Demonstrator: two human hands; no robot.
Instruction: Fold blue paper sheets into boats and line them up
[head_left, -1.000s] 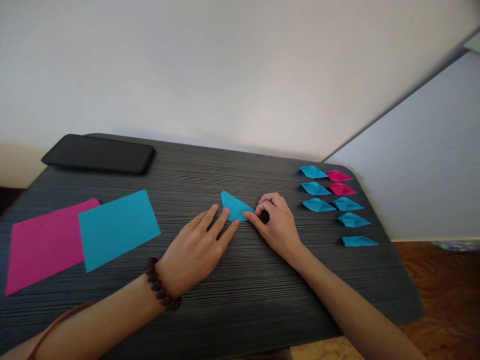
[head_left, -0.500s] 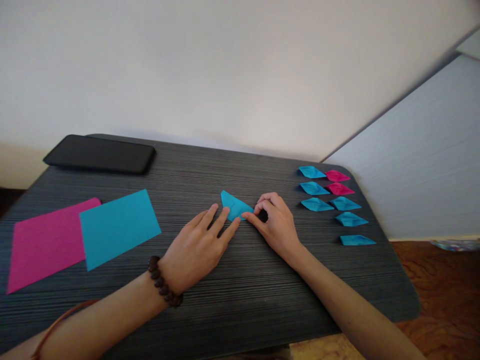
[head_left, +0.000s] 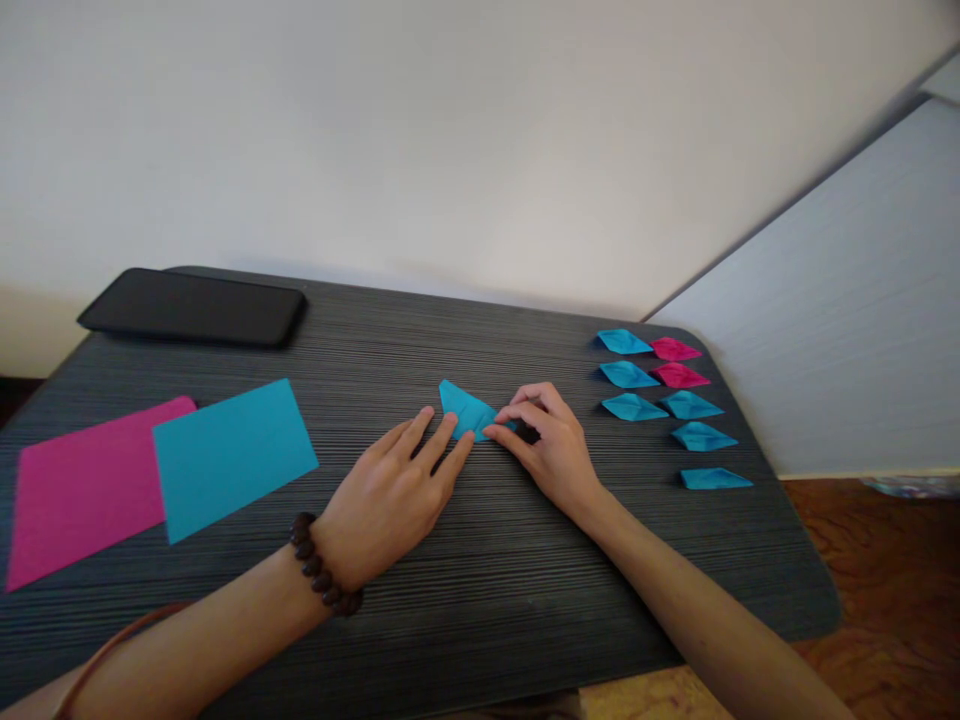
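Note:
A small folded piece of blue paper (head_left: 463, 405) lies flat at the middle of the dark table. My left hand (head_left: 395, 490), with a brown bead bracelet (head_left: 322, 570) at its wrist, has its fingers spread, and the fingertips rest on the paper's near edge. From the other side my right hand (head_left: 551, 445) pinches the paper's right end between thumb and fingers. That end is partly hidden by the fingers.
At left a blue sheet (head_left: 236, 460) overlaps a pink sheet (head_left: 86, 490). Behind them lies a black phone-like slab (head_left: 191, 308). Several folded blue paper boats (head_left: 628, 374) and two pink ones (head_left: 681, 375) stand at the right. A wall (head_left: 420, 140) rises behind the table (head_left: 480, 620).
My right fingers have shifted slightly left along the paper's end. My left hand stays on the paper almost unmoved. The view has moved a little.

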